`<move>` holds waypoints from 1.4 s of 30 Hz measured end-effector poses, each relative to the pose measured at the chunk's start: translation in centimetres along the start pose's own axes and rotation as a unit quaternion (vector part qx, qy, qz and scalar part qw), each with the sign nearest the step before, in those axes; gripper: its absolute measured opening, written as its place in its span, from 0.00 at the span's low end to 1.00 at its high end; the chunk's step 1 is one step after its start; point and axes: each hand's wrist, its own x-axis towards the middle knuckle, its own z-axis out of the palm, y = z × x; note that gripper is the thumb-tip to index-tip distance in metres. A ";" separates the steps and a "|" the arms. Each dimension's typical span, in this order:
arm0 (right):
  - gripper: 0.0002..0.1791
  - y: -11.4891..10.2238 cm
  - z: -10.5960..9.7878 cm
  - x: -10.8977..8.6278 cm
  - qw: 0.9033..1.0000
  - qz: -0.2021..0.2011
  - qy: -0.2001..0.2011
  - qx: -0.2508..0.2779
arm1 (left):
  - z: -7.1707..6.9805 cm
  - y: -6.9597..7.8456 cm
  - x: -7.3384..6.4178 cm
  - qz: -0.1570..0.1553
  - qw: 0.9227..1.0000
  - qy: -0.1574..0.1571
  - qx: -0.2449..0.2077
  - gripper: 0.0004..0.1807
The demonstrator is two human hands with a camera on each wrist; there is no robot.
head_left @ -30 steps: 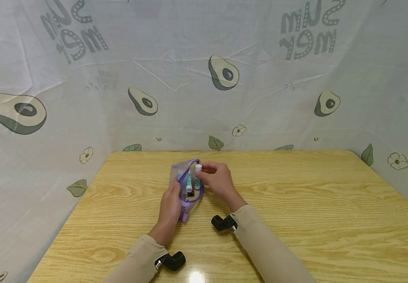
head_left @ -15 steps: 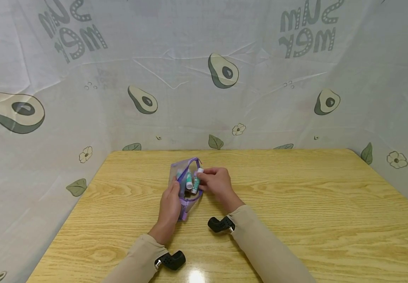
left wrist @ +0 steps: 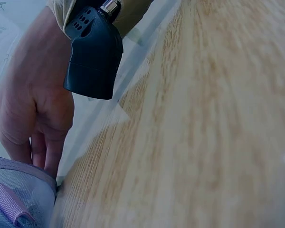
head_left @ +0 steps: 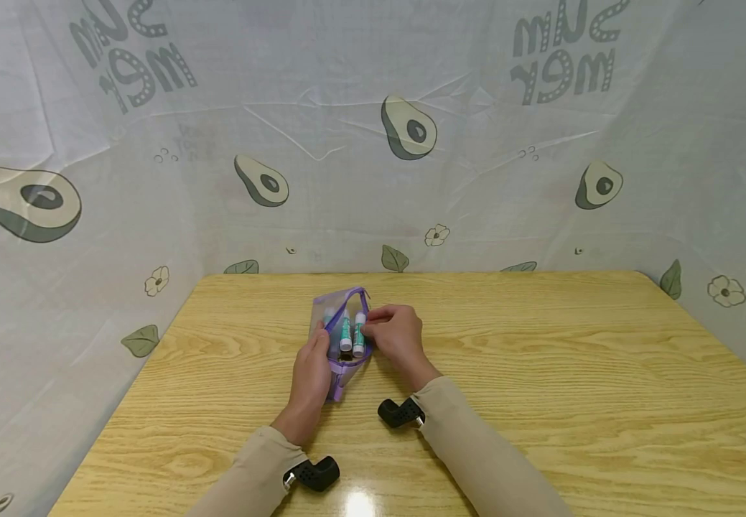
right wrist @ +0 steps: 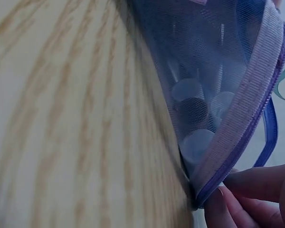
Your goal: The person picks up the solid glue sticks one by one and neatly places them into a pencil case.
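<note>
A see-through mesh pouch (head_left: 319, 305) with purple zipper edging gapes toward the right on the wooden table. Two white glue sticks (head_left: 345, 334) with teal labels show side by side in its mouth; in the right wrist view, several round white ends (right wrist: 197, 145) appear through the mesh. My left hand (head_left: 311, 370) grips the pouch's near left side, thumb over the rim. At the right rim, my right hand (head_left: 398, 334) pinches the zipper edge between thumb and fingers, close beside the right-hand glue stick (head_left: 359, 337). The left fingertips are hidden behind the pouch.
Wooden tabletop (head_left: 541, 373) extends to both sides of the pouch. A pale curtain (head_left: 340, 215) printed with avocados hangs behind and along the sides. Black camera mounts (head_left: 401, 413) sit at both wrists.
The right hand's glue stick has gone lower into the pouch and now lies beside the other one. My right fingers have shifted from its cap to the rim. The left hand stays put.
</note>
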 end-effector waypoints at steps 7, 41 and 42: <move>0.09 0.3 -0.2 0.2 1.000 -0.004 -0.004 -0.010 | 0.0 0.0 0.0 0.001 1.000 0.000 0.001 0.31; 0.11 1.2 -1.6 1.6 0.992 0.041 -0.054 0.111 | 0.1 1.0 -0.6 0.064 0.995 0.016 0.079 0.28; 0.10 1.2 -1.6 1.5 0.992 0.041 -0.055 0.108 | 0.1 1.0 -0.6 0.064 0.995 0.015 0.078 0.28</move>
